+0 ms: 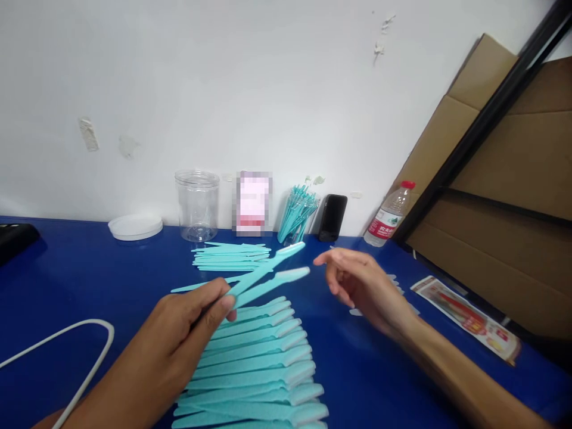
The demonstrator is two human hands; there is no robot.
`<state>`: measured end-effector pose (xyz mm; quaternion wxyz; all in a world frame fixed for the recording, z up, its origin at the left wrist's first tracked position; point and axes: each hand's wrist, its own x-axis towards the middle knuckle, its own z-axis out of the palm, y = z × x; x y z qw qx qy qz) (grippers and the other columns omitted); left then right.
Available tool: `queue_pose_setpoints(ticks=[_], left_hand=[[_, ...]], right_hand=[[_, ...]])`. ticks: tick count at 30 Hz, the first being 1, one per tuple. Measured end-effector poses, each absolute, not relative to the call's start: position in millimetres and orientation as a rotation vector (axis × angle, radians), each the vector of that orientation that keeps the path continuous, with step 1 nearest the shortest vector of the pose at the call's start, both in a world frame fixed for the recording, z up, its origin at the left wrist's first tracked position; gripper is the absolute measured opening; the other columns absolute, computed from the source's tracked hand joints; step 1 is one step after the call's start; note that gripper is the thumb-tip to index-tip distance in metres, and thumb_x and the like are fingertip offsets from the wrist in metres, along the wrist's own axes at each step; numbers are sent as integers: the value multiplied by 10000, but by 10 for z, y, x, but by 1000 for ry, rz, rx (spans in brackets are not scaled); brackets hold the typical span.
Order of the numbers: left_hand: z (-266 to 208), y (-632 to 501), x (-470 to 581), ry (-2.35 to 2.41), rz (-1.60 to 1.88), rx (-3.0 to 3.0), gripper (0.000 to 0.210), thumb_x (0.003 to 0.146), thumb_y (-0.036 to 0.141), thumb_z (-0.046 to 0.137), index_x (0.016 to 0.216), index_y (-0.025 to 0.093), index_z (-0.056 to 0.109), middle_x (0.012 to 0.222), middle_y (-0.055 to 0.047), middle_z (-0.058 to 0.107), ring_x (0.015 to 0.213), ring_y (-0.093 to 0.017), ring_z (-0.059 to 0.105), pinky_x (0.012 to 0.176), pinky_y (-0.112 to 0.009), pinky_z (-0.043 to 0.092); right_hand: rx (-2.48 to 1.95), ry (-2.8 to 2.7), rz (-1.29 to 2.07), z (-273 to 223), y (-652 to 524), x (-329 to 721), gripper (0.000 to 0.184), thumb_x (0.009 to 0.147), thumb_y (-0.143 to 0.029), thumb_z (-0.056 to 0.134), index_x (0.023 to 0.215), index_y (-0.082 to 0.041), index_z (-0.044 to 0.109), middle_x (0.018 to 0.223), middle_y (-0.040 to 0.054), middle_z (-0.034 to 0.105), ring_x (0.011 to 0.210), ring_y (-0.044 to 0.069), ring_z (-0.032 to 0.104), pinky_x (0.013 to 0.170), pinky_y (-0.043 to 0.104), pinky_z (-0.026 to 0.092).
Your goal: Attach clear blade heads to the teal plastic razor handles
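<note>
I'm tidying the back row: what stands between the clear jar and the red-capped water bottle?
In the head view, from left, a blurred pink panel, a bunch of turquoise sticks and a black phone-like object stand between them.

A single head-worn camera looks forward and down across the blue table (366,381) to the white wall (277,89) at twelve o'clock, with the left hand (194,328) near at seven, right hand (364,283) at four.
</note>
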<state>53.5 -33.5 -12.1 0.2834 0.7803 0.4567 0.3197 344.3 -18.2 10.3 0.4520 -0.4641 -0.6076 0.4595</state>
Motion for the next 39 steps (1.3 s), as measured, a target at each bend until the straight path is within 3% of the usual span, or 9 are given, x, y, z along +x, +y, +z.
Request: queue_pose_setpoints(ticks=[3,5,8,13,20,24,27,30,39], left_hand=[[-108,-251,521,1272,886,2060,456,972,587,377,683,239,437,640,51,388,557,-142,402,511,-232,363],[-117,-227,517,1265,897,2059,458,971,585,377,675,239,430,651,46,384,570,-146,398,514,-227,370],[-130,-239,526,1249,938,2075,437,970,556,396,668,242,419,654,40,412,572,-152,414,508,-222,373],[-117,-291,556,1221,1070,2085,368,923,510,466,659,254,470,619,36,511,545,-164,477,492,-219,391],[-90,-322,571,1222,1057,2063,311,900,496,494,706,274,593,672,26,632,641,-184,605,570,-207,482],[-96,-347,558,1133,993,2092,342,926,485,454,681,264,540,631,36,565,542,-155,518,490,-199,440],[-118,-375,548,1147,926,2109,339,935,482,452,694,265,549,632,38,558,544,-152,523,480,-192,440],[-145,-401,535,1164,835,2104,327,945,484,447,730,277,582,673,42,605,617,-154,587,538,-175,485],[-171,-406,506,1179,748,2074,330,954,502,438,771,291,614,726,51,654,703,-153,638,621,-158,535]], right_hand=[[-1639,-1908,207,156,-22,3707,256,926,-390,585,878,-191,739,675,20,660,619,158,557,579,266,376],[-1781,-1995,-24,165,69,3877,192,896,-317,604,873,-201,755,737,39,707,687,196,594,629,294,364],[-1874,-2053,-36,146,146,4045,152,863,-266,628,854,-223,772,753,40,724,696,214,613,614,294,339],[-1936,-2176,-6,37,181,4063,194,840,-260,671,997,-276,784,801,33,732,733,228,649,606,282,329],[-1890,-2101,-14,-44,204,3974,84,820,-194,647,828,-210,729,905,81,682,832,259,636,652,307,359],[-1768,-2014,118,98,109,3863,171,935,-331,535,890,-196,631,898,74,684,795,223,652,633,294,444],[-1488,-1898,678,203,-37,3706,246,982,-443,480,954,-212,559,722,2,654,545,142,585,464,230,425],[-1144,-1630,1168,232,-170,3554,239,926,-429,627,949,-195,586,648,-32,602,470,90,492,401,180,378],[-994,-1515,1386,210,-243,3424,183,913,-347,678,932,-179,610,693,5,676,494,83,541,385,140,409]])
